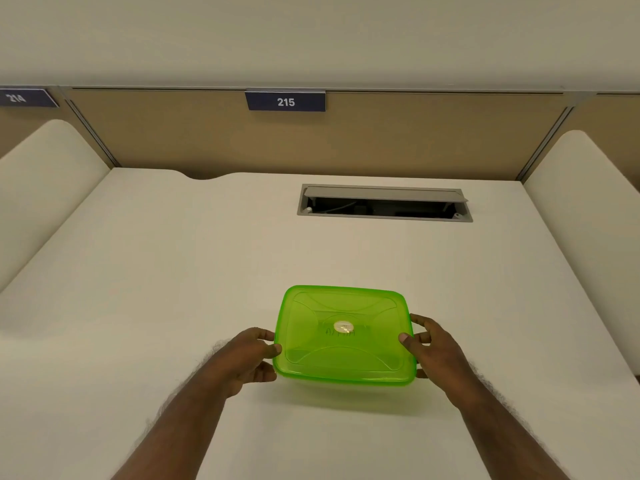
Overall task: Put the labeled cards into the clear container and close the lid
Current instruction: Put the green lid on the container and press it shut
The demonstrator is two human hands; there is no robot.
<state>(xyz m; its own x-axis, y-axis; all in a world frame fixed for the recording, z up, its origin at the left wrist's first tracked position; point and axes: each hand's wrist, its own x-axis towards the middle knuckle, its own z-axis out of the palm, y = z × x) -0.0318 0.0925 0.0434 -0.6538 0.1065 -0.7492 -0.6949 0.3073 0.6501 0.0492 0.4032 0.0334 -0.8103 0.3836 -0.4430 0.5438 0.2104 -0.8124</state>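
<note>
A rectangular container with a translucent green lid (344, 336) sits on the white desk (173, 271), near its front middle. The lid lies flat on top, with a small round sticker at its centre and faint writing showing through beneath it. My left hand (247, 358) grips the container's left edge, thumb on the lid rim and fingers curled below. My right hand (431, 348) holds the right edge the same way. The container's clear body is mostly hidden under the lid. No loose cards show on the desk.
An open grey cable hatch (384, 203) is set into the desk at the back right. A tan partition with a blue sign reading 215 (286, 101) stands behind. Low white dividers (45, 174) flank the desk on both sides.
</note>
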